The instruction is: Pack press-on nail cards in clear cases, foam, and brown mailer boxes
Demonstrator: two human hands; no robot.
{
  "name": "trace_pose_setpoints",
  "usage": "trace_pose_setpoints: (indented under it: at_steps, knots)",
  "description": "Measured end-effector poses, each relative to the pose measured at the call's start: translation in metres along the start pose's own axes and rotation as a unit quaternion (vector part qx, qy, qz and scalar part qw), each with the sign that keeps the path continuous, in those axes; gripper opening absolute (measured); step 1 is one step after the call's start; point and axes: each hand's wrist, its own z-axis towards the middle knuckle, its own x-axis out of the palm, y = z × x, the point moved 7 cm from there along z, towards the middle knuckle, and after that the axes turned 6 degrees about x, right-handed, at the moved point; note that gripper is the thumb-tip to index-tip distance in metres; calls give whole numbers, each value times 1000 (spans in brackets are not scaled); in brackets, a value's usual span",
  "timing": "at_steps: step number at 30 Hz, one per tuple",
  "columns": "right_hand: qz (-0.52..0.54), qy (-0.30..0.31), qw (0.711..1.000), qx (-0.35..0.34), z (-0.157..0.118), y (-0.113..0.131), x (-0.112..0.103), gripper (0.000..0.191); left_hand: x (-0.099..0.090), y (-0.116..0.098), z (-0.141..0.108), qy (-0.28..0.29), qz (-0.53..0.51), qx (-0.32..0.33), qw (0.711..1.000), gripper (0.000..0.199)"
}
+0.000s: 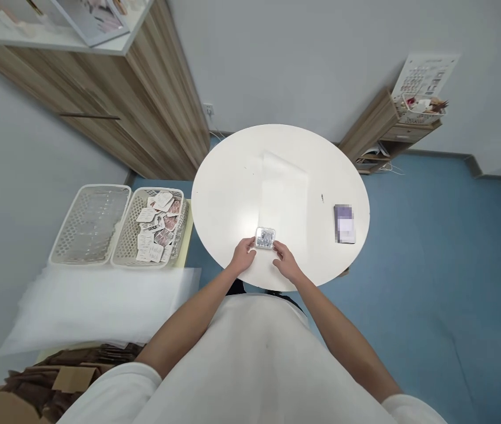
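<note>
A small clear plastic case (265,238) with several silvery pieces inside lies at the near part of the round white table, over the lower end of a translucent sheet (284,194). My left hand (244,255) has its curled fingers at the case's left edge, thumb toward me. At the opposite edge, the fingers of my right hand (286,261) touch the case's right side. Between them the two hands hold the case by its sides. What the silvery pieces are is too small to make out.
On the round table (228,188), a purple-and-white blurred item (344,224) sits at right, with a tiny dark object (322,198) nearby. To the left stand a basket of cards (120,250), a basket of clear cases (60,250) and white sheets (100,294). Brown bags (47,377) lie lower left.
</note>
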Motion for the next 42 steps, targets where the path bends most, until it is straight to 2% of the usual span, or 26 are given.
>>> trace_pose_setpoints:
  at_steps: [2, 5, 8, 11, 16, 20, 22, 25, 28, 31, 34, 37, 39, 42]
  knots:
    - [-19, -3, 1000, -9, -11, -17, -21, 68, 26, -6, -6, 13, 14, 3, 1000, 50]
    - [-54, -10, 998, -25, -20, -33, -42, 68, 53, -11, -12, 19, 39, 1, 999, 50]
    - [-89, -10, 995, -37, -19, -40, -52, 69, 68, -14, -14, 20, 72, -8, 997, 51]
    - [-118, -3, 992, -40, -14, -42, -53, 69, 73, -18, -12, 13, 101, -19, 995, 53]
    - [-167, -11, 983, -69, -9, -42, -51, 66, 76, -22, -10, 22, 136, -16, 990, 51]
    - [-239, -64, 963, -110, -22, -37, -56, 61, 72, -22, -18, 29, 194, 25, 980, 54]
    - [-296, -74, 943, -134, -33, -35, -54, 53, 70, -25, -27, 48, 236, 73, 968, 53]
    - [-410, -35, 897, -161, -45, -36, -39, 41, 67, -28, -42, 105, 304, 139, 937, 48]
    - [-496, -34, 853, -161, -44, -37, -29, 25, 65, -29, -49, 150, 361, 171, 904, 44]
    - [-532, -60, 831, -153, -37, -33, -24, 13, 64, -32, -49, 164, 400, 187, 882, 46]
    - [-521, -66, 839, -142, -34, -27, -23, 17, 62, -35, -47, 163, 423, 199, 869, 47]
    - [-480, -62, 865, -132, -40, -24, -28, 18, 56, -32, -45, 162, 433, 196, 865, 31]
    - [-455, -61, 877, -138, -48, -23, -34, 17, 50, -27, -43, 160, 422, 182, 874, 22]
    - [-438, -61, 884, -150, -56, -24, -45, 42, 41, -24, -36, 153, 374, 165, 900, 25]
